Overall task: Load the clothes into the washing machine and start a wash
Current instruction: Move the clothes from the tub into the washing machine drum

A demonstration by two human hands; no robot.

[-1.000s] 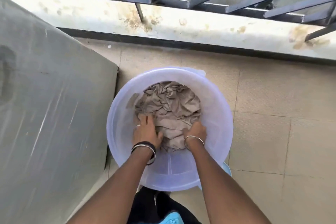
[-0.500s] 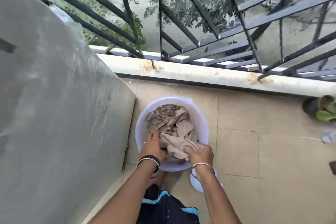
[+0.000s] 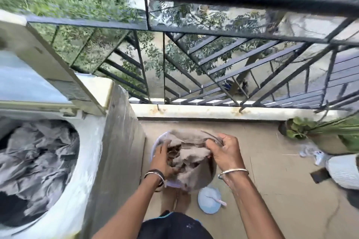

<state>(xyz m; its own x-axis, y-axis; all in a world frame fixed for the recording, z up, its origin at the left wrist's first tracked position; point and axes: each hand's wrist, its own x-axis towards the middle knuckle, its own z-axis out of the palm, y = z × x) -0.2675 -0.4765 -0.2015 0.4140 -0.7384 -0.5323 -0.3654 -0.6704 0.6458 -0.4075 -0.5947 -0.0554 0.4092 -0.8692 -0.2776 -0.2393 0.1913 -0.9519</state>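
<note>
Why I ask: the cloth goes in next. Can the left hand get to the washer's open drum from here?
Probably yes. The drum lies open, lid raised, left of the left hand; only the washer's side wall stands between, so the hand must lift over it.

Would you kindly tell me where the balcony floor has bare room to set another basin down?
The widest bare floor lies right of the tub, bordered by the kerb, the potted plant and white clutter. Crowded: around the tub, where the left hand and right hand grip the beige cloth, beside the washing machine, and at the small blue bowl.
</note>
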